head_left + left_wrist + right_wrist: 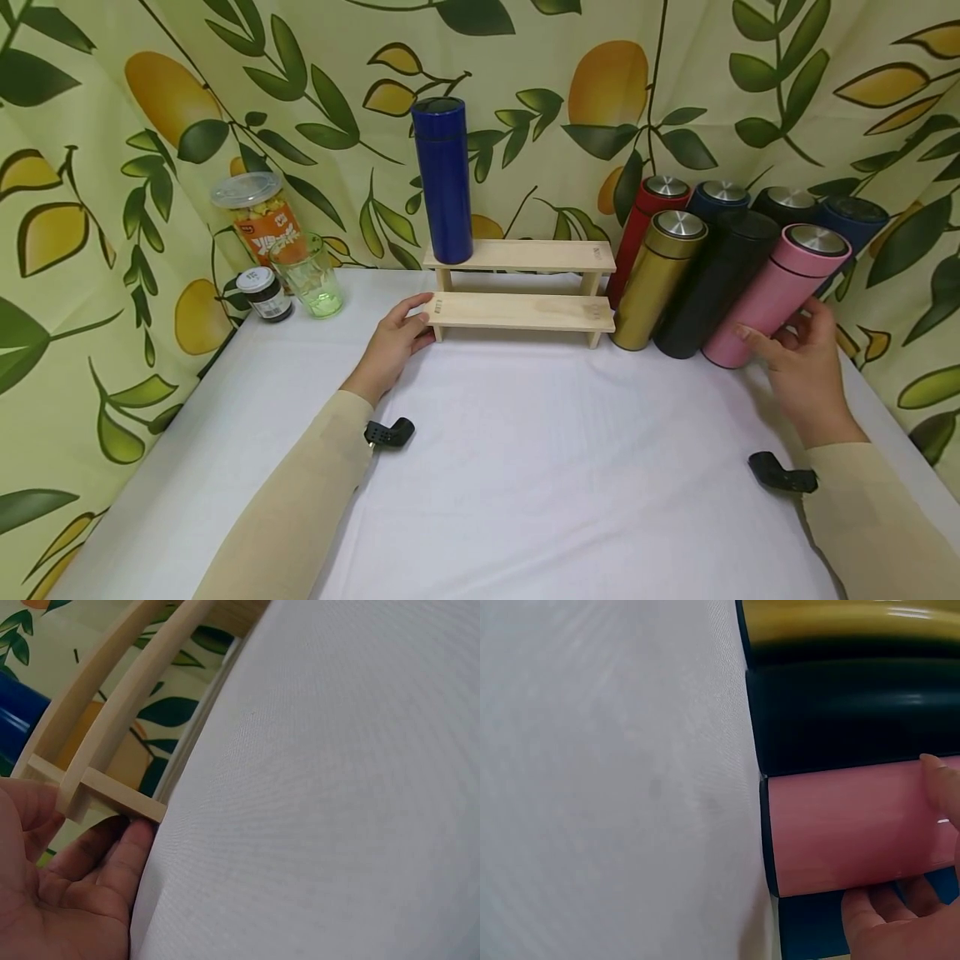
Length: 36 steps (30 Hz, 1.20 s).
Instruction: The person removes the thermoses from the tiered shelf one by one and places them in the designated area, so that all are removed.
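My right hand grips the lower body of a pink vacuum flask, thumb on its near side and fingers curled behind. In the right wrist view, the pink flask has its base at the white cloth, beside a black flask. At the left end of a two-tier wooden stand, my left hand holds the lower shelf's corner. In the left wrist view, fingertips touch the stand's leg. A blue flask stands upright on the upper tier's left end.
Beside the stand's right end, a gold flask, a black flask and a red flask crowd with several blue or dark ones. At back left are a snack jar, a small dark jar and a green glass. A patterned curtain hangs behind.
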{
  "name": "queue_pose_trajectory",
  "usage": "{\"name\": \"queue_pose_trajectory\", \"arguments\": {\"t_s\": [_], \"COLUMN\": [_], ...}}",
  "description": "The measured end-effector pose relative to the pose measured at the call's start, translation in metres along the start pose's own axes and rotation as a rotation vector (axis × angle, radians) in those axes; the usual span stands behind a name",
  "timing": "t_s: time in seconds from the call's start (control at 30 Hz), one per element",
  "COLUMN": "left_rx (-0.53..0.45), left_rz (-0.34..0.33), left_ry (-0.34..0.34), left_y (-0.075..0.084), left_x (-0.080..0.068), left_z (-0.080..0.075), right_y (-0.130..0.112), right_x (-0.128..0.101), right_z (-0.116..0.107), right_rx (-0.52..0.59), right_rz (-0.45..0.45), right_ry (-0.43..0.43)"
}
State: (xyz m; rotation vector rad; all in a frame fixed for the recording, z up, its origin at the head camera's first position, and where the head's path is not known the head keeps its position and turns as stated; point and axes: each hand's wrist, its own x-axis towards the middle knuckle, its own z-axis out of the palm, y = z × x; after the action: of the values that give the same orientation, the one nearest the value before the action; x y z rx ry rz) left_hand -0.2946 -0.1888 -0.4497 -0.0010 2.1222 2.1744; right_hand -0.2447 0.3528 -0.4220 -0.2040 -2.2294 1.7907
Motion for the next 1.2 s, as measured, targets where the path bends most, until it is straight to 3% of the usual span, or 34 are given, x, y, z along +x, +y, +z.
{"name": "queue_pose_trajectory", "arguments": {"t_s": [0.43,0.73,1.03,1.2], "left_rx": [0.005,0.008,-0.001,-0.003], "left_rz": [-0.005,-0.010,-0.001,0.003], "left_ry": [0.001,0.000,-0.001,-0.005], "left_y": [-0.001,-0.003,-0.002,-0.002], "left_x": [0.001,0.000,-0.001,0.000], "left_z": [0.001,0.001,0.000,-0.001], "right_y": [-0.010,-0.029,-0.050,-0.057], "right_x": [-0.006,-0.010,-0.014,-0.017], "right_z": [-0.005,-0.009,-0.009,-0.005], "right_rx": [-0.081,0.094,0.252,0.311], "right_rz": [0.032,-0.003,-0.099,-0.196], "right_ry": [0.098,0.223,0.321,0.329]}}
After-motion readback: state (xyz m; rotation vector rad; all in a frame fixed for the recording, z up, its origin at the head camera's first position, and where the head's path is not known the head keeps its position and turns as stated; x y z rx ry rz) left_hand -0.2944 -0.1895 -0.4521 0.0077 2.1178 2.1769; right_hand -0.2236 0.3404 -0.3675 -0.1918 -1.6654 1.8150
